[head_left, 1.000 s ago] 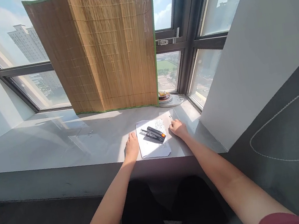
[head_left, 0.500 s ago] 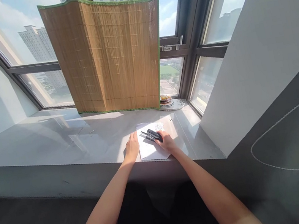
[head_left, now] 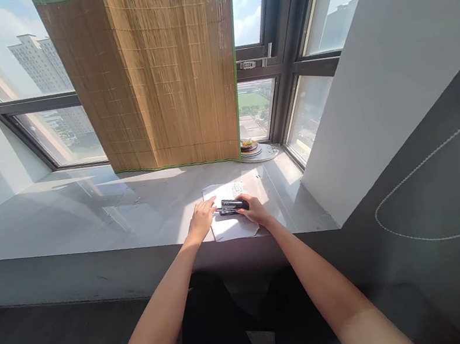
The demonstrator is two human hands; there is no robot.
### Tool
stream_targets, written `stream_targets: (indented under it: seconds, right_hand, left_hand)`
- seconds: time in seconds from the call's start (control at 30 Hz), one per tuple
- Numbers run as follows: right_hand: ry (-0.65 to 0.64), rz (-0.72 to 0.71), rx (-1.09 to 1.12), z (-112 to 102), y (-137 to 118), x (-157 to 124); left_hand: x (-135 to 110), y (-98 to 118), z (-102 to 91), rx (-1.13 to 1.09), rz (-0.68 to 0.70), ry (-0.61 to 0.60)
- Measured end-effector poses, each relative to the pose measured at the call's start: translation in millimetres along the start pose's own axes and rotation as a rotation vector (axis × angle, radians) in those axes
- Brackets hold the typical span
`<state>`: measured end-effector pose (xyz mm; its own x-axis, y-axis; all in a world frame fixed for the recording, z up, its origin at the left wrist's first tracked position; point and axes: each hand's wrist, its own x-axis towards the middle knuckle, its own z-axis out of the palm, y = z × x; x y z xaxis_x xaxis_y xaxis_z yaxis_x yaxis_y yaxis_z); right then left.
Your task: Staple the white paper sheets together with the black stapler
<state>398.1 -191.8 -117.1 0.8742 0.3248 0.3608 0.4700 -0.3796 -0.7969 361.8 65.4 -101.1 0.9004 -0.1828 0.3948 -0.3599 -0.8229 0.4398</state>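
A black stapler [head_left: 234, 205] lies level over the white papers [head_left: 235, 229], its upper and lower parts spread a little apart. My right hand [head_left: 256, 209] is closed around its rear end. At the stapler's front end is my left hand [head_left: 203, 219], fingers stretched toward it, with thumb and forefinger apart. Whether those fingertips touch the stapler is too small to tell. Handwriting shows on the upper part of the sheets, which rest on the sill [head_left: 160, 208] near its front edge.
A bamboo mat [head_left: 161, 83] with green edging leans upright against the window. To its right stands a stack of plates [head_left: 251, 149] on a round board. Tiny bits [head_left: 137, 199] lie on the sill at left. A beaded cord [head_left: 412, 171] hangs at far right.
My right hand has turned the stapler from slanting to nearly level. My left hand has moved from the paper's left edge to the stapler's front end. The view has tilted down slightly.
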Motion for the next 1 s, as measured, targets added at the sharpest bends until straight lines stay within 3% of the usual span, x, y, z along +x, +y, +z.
stream_targets:
  seconds: [0.37,1.0]
  right_hand:
    - [-0.025,0.007,-0.004,-2,-5,0]
    - [-0.029,0.01,0.037,-5,-8,-2]
  left_hand:
    - [4,-20,3.7,-0.433,-0.05,-0.034]
    - [5,-21,3.3,-0.547,-0.029,-0.069]
